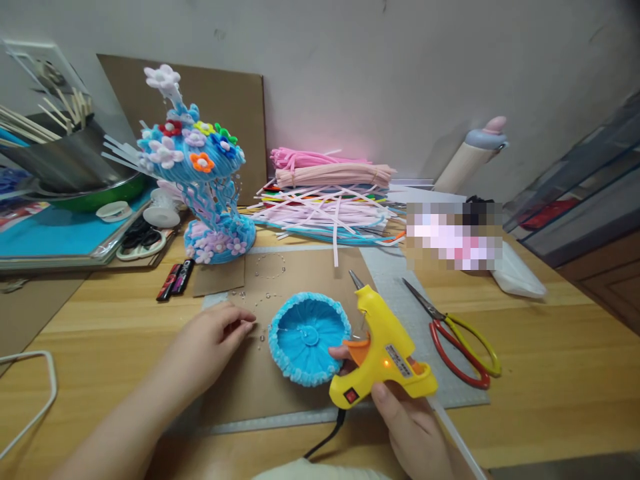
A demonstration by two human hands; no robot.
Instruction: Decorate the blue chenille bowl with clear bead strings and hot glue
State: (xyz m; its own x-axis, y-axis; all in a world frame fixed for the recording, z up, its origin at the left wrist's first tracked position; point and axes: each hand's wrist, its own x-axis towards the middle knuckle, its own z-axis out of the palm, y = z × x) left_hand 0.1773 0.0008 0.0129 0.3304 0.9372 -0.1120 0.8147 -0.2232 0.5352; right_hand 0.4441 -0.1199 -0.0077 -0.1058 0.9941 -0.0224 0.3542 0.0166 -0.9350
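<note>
A yellow glue gun [387, 347] with an orange trigger and a lit orange light is held in my right hand [407, 420], its nozzle pointing up and away. Beside it, a round blue fuzzy bowl shape [310, 339] lies with its hollow side up on a brown cardboard sheet [240, 393]. My left hand [227, 330] is left of the bowl, thumb and fingertips close together over the cardboard; whether something small is between them is too small to tell. Small clear beads [268, 295] on fine thread lie just beyond the hand.
Scissors [445, 318] with red and yellow handles lie at the right on a grey mat [463, 395]. A flower-covered blue craft piece [220, 237] stands at the back left, near two batteries [175, 280]. Bundled pipe cleaners [330, 175] lie along the wall.
</note>
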